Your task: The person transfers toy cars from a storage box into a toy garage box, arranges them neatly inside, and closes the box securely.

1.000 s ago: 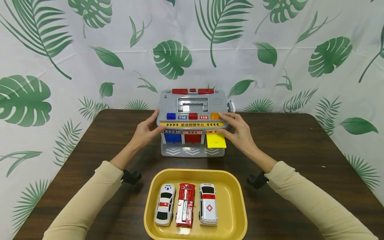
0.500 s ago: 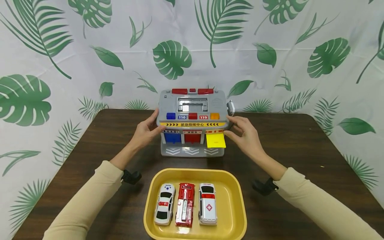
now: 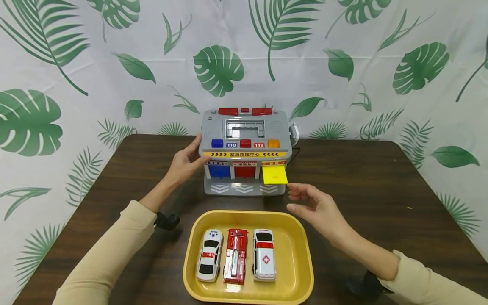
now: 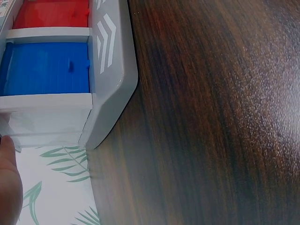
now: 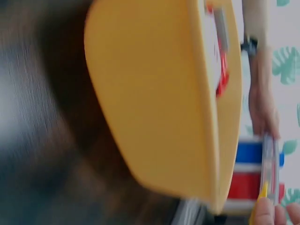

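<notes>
A grey toy rescue station (image 3: 244, 154) stands on the table, its blue door (image 3: 220, 171) and red door (image 3: 245, 172) down and its yellow door (image 3: 274, 174) swung up and outward. My left hand (image 3: 184, 164) grips the left end of the roof, thumb along the front edge; the left wrist view shows only part of that hand (image 4: 9, 183) beside the station. Just below and right of the yellow door, my right hand (image 3: 320, 212) holds nothing, fingers loosely bent, thumb apart. It hovers between the station and the yellow tray (image 3: 295, 258).
Inside the tray lie a white police car (image 3: 209, 255), a red fire truck (image 3: 235, 256) and a white ambulance (image 3: 264, 255), side by side. A leaf-print cloth (image 3: 160, 84) hangs behind the dark wooden table (image 3: 362, 182).
My right hand has left the station's right roof edge and come down toward the tray. The left hand keeps its grip on the roof. The yellow door stays raised.
</notes>
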`<state>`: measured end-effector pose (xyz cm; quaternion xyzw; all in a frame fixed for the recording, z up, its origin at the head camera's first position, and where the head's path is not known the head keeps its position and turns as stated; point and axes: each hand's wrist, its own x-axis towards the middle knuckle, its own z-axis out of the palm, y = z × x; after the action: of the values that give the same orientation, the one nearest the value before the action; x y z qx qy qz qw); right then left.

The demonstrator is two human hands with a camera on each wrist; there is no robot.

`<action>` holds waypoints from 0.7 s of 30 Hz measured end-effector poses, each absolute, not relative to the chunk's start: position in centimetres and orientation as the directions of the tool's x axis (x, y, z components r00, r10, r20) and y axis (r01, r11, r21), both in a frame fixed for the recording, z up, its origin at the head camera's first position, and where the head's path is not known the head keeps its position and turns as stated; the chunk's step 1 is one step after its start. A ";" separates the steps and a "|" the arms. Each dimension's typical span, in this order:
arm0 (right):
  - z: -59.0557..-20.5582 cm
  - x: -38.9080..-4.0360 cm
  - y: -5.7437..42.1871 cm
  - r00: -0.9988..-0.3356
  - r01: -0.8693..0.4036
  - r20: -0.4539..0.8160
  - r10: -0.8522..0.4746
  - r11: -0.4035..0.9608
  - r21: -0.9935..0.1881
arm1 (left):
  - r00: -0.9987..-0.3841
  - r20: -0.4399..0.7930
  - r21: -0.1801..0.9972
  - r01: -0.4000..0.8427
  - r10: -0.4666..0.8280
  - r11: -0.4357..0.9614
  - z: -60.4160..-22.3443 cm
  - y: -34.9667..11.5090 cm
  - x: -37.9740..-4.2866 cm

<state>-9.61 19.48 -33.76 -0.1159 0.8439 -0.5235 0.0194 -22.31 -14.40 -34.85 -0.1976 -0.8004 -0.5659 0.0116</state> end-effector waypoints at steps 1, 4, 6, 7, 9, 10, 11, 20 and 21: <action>-33.8 -9.2 19.3 -0.973 -0.139 0.048 -0.227 0.406 -0.903 | -0.922 0.241 0.902 0.328 0.303 0.281 -34.8 -14.4 -22.3; -33.8 -7.9 18.7 -0.961 -0.012 -0.086 -0.264 0.350 -0.937 | -0.920 0.241 0.901 0.330 0.308 0.282 -34.8 -14.4 -22.3; -33.8 -7.1 18.3 -0.942 0.074 -0.171 -0.287 0.319 -0.945 | -0.918 0.243 0.899 0.334 0.313 0.282 -34.7 -14.4 -22.2; -33.8 -6.7 18.1 -0.931 0.118 -0.213 -0.297 0.309 -0.944 | -0.917 0.244 0.899 0.336 0.314 0.281 -34.7 -14.3 -22.2; -33.8 -6.1 17.8 -0.905 0.201 -0.289 -0.313 0.284 -0.938 | -0.916 0.247 0.900 0.337 0.315 0.275 -34.7 -14.3 -22.2; -33.8 -5.8 17.6 -0.892 0.236 -0.319 -0.321 0.272 -0.933 | -0.916 0.250 0.901 0.339 0.314 0.272 -34.8 -14.3 -22.3; -33.9 -5.6 17.5 -0.880 0.260 -0.341 -0.331 0.265 -0.929 | -0.915 0.253 0.901 0.341 0.314 0.267 -34.8 -14.4 -22.3; -35.5 -4.4 16.5 -0.829 0.357 -0.451 -0.331 0.309 -0.882 | -0.895 0.309 0.880 0.397 0.322 0.261 -37.4 -15.2 -24.2; -35.7 -4.3 16.4 -0.828 0.361 -0.456 -0.327 0.312 -0.879 | -0.896 0.308 0.881 0.396 0.321 0.260 -37.5 -15.2 -24.2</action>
<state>-4.32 16.43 -35.70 0.0112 0.7549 -0.5864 0.2935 -24.21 -15.22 -37.51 -0.2258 -0.7930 -0.5649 0.0332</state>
